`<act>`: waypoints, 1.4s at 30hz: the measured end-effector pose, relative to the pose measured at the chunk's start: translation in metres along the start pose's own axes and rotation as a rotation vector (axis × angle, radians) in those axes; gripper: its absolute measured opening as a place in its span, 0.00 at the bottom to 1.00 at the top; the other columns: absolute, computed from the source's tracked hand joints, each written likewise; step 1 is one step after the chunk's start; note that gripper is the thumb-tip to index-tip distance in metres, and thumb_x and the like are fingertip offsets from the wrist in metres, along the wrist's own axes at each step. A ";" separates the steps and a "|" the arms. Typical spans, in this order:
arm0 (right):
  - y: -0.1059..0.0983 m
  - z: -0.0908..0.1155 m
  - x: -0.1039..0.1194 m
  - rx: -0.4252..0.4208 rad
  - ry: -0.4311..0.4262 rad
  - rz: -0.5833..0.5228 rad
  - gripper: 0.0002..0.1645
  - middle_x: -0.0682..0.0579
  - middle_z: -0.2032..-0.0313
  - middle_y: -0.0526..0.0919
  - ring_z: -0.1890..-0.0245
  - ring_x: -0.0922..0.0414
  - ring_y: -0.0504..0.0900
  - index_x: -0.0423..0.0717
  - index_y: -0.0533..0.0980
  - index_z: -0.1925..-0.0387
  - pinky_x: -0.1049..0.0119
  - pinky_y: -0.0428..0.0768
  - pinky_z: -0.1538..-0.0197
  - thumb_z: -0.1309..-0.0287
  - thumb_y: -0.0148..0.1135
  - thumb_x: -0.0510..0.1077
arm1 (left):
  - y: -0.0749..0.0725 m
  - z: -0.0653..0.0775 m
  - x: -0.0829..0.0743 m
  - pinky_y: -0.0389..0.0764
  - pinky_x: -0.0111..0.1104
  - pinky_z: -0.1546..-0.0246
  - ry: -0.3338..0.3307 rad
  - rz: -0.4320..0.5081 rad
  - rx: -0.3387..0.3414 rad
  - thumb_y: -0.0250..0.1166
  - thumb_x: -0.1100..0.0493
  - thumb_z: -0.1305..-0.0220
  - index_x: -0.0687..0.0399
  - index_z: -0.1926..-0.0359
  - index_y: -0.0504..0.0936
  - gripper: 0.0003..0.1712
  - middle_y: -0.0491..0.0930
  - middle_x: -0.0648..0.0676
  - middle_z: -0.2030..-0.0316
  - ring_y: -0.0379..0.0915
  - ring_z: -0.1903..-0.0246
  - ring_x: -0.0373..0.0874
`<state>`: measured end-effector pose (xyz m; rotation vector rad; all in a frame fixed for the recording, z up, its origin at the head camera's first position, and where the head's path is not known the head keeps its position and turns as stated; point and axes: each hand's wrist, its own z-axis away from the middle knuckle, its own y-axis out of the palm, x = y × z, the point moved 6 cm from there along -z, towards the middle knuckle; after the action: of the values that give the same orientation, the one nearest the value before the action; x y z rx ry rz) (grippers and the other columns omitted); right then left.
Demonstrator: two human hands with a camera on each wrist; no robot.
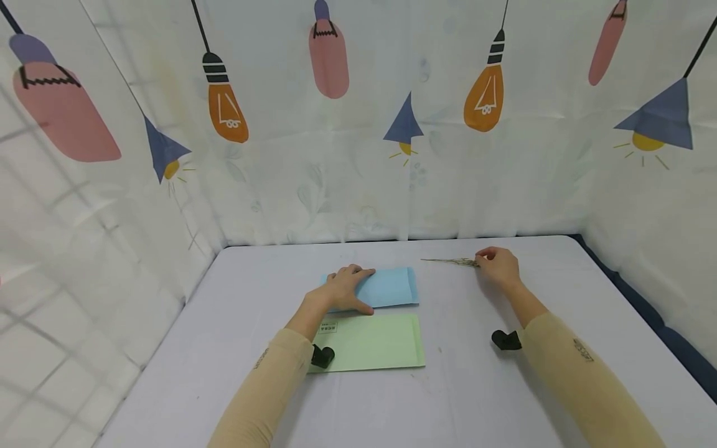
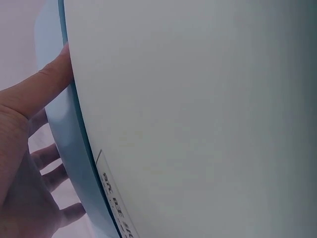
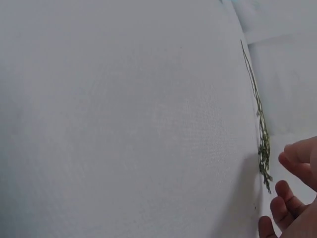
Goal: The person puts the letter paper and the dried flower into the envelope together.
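Observation:
My left hand (image 1: 345, 289) lies across a light blue envelope (image 1: 392, 287), thumb at the near edge, fingers spread over it. In the left wrist view the thumb (image 2: 47, 82) touches the blue envelope (image 2: 64, 129) at its edge. In front of it is a light green envelope (image 1: 370, 345) with a small printed box. My right hand (image 1: 498, 267) is by the bushy end of a thin dried sprig (image 1: 459, 261). In the right wrist view the sprig (image 3: 262, 134) lies apart from the bent fingers (image 3: 285, 198), with a small gap between.
All of this is on a white table (image 1: 235, 348). A white curtain (image 1: 358, 174) printed with lamps and bulbs stands behind and beside it. Dark cloth (image 1: 644, 305) shows along the right edge. A black wrist piece (image 1: 506, 340) is at the right sleeve.

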<state>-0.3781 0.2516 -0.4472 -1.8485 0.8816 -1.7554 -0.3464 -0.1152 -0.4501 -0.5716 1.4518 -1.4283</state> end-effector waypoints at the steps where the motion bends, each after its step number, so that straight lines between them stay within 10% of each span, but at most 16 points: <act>1: 0.001 -0.001 -0.001 0.018 0.005 0.009 0.22 0.27 0.44 0.76 0.43 0.33 0.74 0.29 0.79 0.45 0.39 0.73 0.42 0.26 0.53 0.44 | 0.000 0.000 0.000 0.56 0.60 0.31 -0.001 0.001 0.000 0.77 0.35 0.46 0.41 0.19 0.58 0.59 0.60 0.57 0.27 0.55 0.28 0.57; 10: 0.007 -0.010 -0.006 0.140 -0.001 0.094 0.26 0.28 0.40 0.75 0.40 0.32 0.73 0.36 0.78 0.39 0.36 0.72 0.45 0.27 0.55 0.51 | -0.001 0.000 0.000 0.56 0.60 0.31 0.003 0.002 -0.004 0.77 0.35 0.45 0.41 0.19 0.58 0.59 0.59 0.57 0.27 0.55 0.28 0.57; 31: 0.009 -0.009 -0.008 0.153 -0.039 0.067 0.14 0.39 0.58 0.82 0.58 0.44 0.78 0.32 0.82 0.54 0.56 0.75 0.59 0.32 0.62 0.41 | 0.000 0.000 0.002 0.56 0.60 0.31 0.007 0.004 -0.007 0.77 0.35 0.45 0.41 0.19 0.58 0.59 0.59 0.58 0.27 0.54 0.28 0.57; 42: 0.000 -0.004 -0.007 0.158 -0.050 0.027 0.13 0.36 0.54 0.83 0.52 0.40 0.79 0.32 0.81 0.53 0.51 0.76 0.51 0.31 0.62 0.40 | 0.000 0.001 0.000 0.56 0.60 0.31 0.004 0.000 -0.007 0.77 0.35 0.45 0.41 0.19 0.58 0.59 0.60 0.57 0.27 0.55 0.28 0.57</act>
<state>-0.3823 0.2571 -0.4519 -1.7630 0.7236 -1.7032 -0.3458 -0.1152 -0.4495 -0.5739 1.4601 -1.4254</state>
